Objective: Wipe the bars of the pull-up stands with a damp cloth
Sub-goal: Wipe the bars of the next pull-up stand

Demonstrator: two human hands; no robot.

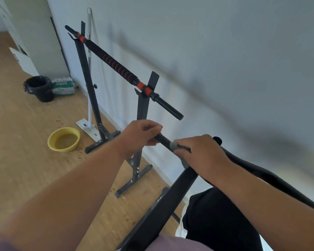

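So your left hand (140, 135) is curled around the threaded end of the near bar (163, 140), right at its tip, and your right hand (201, 156) is wrapped over the same bar just beside it with the grey cloth (177, 146) bunched under the fingers. Only a short bare stretch of ribbed bar shows between the two grips.

Up at 12 o'clock the far bar (116, 67) with the red and black foam sits across its two black stands (142, 113), its threaded end poking out free toward 1 o'clock, close to the wall (225, 51).

Over at 9 o'clock there's a yellow basin (63, 139) on the wooden floor (16, 142), with open floor all around it. At 10 o'clock a black bin (40, 88) sits near the wall, and a white mop (89, 69) leans behind the far stand.
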